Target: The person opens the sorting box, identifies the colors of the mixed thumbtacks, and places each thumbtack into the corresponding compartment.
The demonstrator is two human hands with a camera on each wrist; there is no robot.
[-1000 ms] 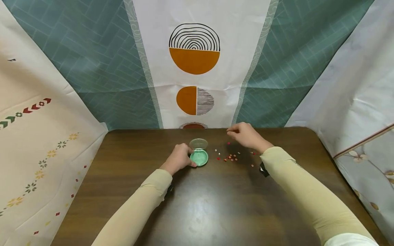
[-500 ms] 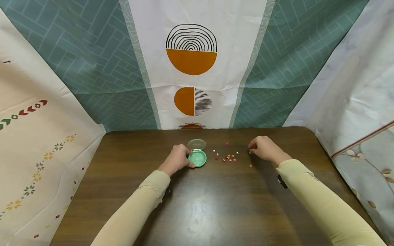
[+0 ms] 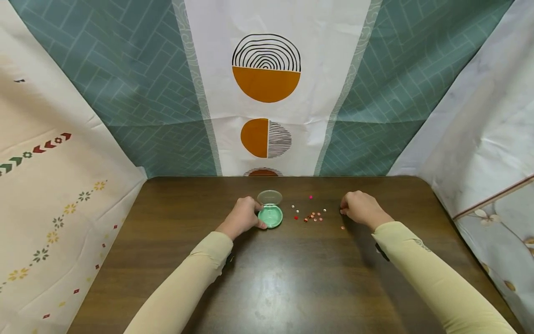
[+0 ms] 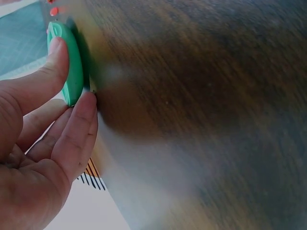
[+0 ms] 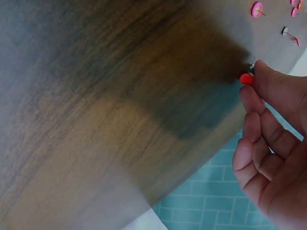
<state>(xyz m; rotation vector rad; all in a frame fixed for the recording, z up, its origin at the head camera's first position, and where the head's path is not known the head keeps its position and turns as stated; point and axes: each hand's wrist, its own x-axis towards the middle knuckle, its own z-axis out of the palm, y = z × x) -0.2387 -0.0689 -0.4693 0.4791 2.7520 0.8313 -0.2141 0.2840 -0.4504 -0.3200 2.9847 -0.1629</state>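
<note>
Pale glare on table (image 3: 267, 297); soft shadows; hazy wrist views.

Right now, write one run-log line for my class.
left hand: holds open green case; right hand: fingers at red tack, grip unclear; table: more tacks

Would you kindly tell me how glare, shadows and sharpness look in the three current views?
Head view: pale glare on the near tabletop, a soft shadow beside the right sleeve, the pins too small for detail; left wrist view: dark shadow beside the green case, wood grain soft; right wrist view: broad dark shadow and a teal reflection near the right hand, wood grain slightly blurred.
</note>
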